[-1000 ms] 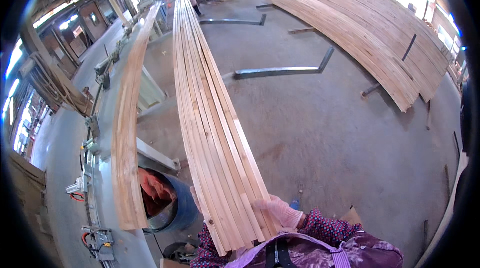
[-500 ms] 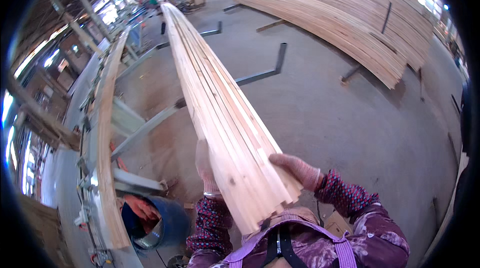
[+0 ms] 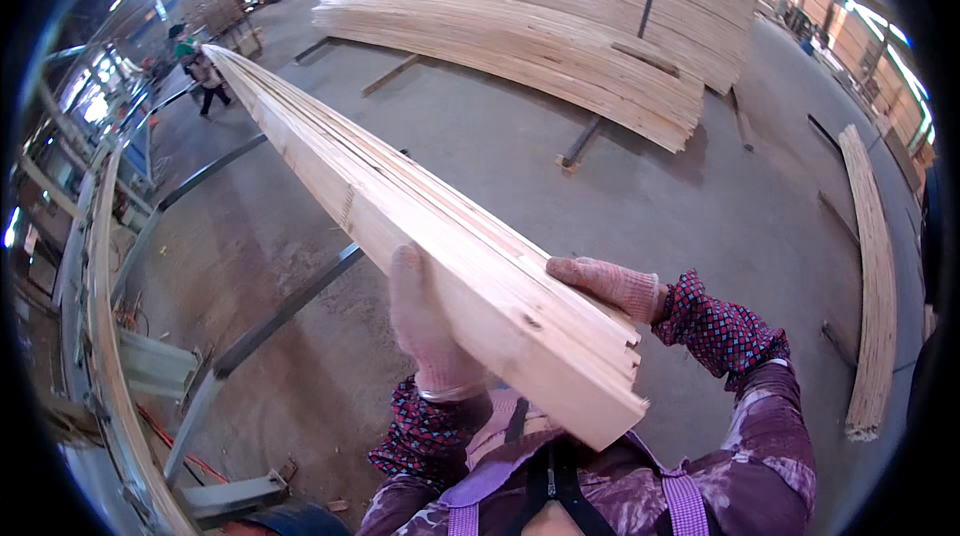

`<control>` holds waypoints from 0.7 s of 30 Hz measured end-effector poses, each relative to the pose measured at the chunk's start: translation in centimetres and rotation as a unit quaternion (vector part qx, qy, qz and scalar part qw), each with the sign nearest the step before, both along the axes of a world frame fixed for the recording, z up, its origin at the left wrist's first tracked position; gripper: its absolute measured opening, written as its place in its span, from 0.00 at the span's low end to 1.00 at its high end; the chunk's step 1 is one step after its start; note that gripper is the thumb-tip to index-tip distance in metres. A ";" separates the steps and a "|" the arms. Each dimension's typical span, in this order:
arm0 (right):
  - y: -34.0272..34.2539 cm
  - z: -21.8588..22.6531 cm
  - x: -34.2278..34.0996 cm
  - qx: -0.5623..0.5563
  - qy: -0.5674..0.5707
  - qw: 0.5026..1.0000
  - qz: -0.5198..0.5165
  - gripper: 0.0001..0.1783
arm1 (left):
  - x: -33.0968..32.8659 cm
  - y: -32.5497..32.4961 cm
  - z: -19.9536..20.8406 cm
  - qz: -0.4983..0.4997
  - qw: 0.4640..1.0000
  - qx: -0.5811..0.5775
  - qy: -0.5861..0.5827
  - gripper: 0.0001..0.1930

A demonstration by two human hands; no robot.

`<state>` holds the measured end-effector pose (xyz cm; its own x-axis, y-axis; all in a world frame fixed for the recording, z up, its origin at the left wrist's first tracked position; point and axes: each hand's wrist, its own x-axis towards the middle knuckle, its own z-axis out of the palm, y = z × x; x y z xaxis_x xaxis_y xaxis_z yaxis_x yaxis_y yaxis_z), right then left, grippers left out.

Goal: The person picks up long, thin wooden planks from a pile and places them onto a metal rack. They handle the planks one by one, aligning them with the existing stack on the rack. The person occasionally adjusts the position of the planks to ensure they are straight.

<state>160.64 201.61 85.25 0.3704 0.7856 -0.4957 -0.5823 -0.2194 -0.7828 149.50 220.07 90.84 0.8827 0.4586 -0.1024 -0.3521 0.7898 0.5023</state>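
A long bundle of pale wooden boards (image 3: pixel 400 206) runs from my waist toward the far left, its grooved ends close to my body. My left hand (image 3: pixel 428 321), in a pinkish knit glove, presses on its left side; the fingertips underneath are hidden. Gloved alike, my right hand (image 3: pixel 607 285) grips the right edge, thumb lying along the top and the other fingers out of sight below. The bundle is held up off the floor between both hands. At its far end stands a person (image 3: pixel 203 71) in dark trousers, seemingly at the boards' tip.
Large stacks of boards (image 3: pixel 530 56) lie across the back on low supports. Another narrow board pile (image 3: pixel 868 276) rests at the right. Metal support bars (image 3: pixel 285 311) stand beneath and left of the bundle. A long machine table with a board (image 3: pixel 105 336) runs along the left.
My view has turned right. The bundle has swung away from the machine table and tilted, showing more of its left side. Both hands keep hold of it.
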 end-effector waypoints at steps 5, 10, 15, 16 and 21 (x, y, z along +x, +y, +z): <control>-1.6 -4.2 8.1 -0.033 -0.082 0.996 -0.001 0.35 | 8.8 -1.4 -2.9 -0.046 0.995 0.018 0.092 0.26; -5.7 -8.3 17.3 -0.022 0.109 0.993 -0.030 0.36 | 19.9 -5.1 -6.9 -0.073 0.986 0.070 0.135 0.25; -8.3 -13.9 26.8 -0.036 0.053 0.998 -0.021 0.36 | 30.7 -8.5 -10.7 -0.115 0.973 0.058 0.189 0.24; -9.0 -14.8 28.7 -0.051 0.119 0.991 -0.018 0.35 | 32.7 -8.4 -11.5 -0.132 0.970 0.023 0.201 0.24; -12.4 -18.3 37.4 -0.132 0.107 0.985 -0.040 0.35 | 42.7 -10.9 -14.2 -0.135 0.962 0.026 0.237 0.28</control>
